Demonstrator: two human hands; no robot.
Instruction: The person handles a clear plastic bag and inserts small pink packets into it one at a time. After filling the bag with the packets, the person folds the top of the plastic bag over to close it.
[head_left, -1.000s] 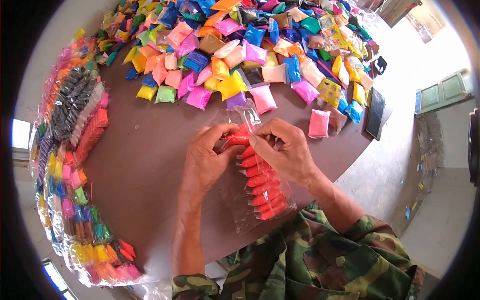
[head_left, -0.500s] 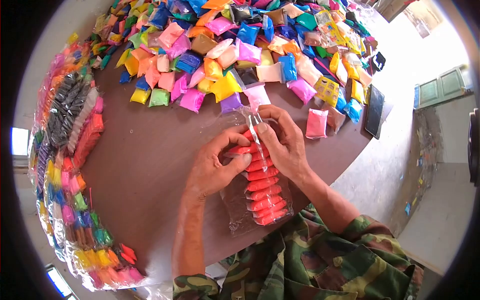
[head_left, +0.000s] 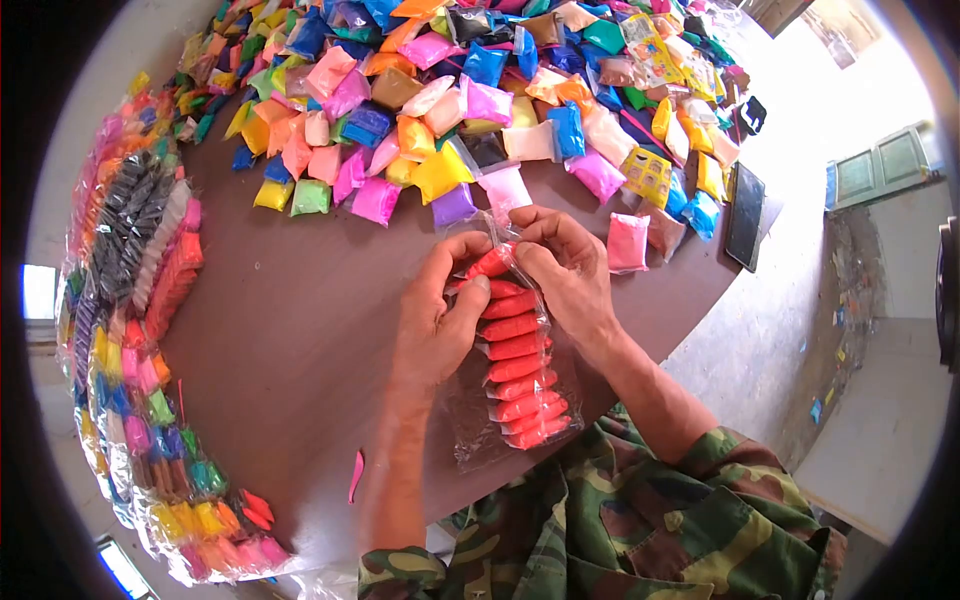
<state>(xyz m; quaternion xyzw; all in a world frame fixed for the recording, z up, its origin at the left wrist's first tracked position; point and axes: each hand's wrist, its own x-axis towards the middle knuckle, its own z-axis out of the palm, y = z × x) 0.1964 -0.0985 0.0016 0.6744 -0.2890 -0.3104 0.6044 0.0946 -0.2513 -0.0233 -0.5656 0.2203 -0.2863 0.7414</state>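
Note:
A clear plastic bag (head_left: 470,420) holds a column of small red packets (head_left: 519,368), stacked one against another toward my body. My left hand (head_left: 445,305) is closed at the bag's upper left side, with thumb and fingers pinching near the top red packets. At the opposite side, my right hand (head_left: 565,270) pinches the bag's film close to its open end. The uppermost red packet (head_left: 490,262) lies tilted between both hands. Just beyond the bag's mouth lie a light pink packet (head_left: 505,190) and a purple packet (head_left: 453,207).
Across the far side of the brown table (head_left: 300,350) spreads a large heap of colourful packets (head_left: 430,100). Bagged rows of packets (head_left: 135,240) line the left edge. A dark phone-like slab (head_left: 744,215) lies at right, and a small pink piece (head_left: 356,476) near my left forearm.
My left hand has shifted slightly, its forearm moving right and uncovering the small pink piece. The top red packet shows more plainly between my hands, and the bag's film has moved a little left.

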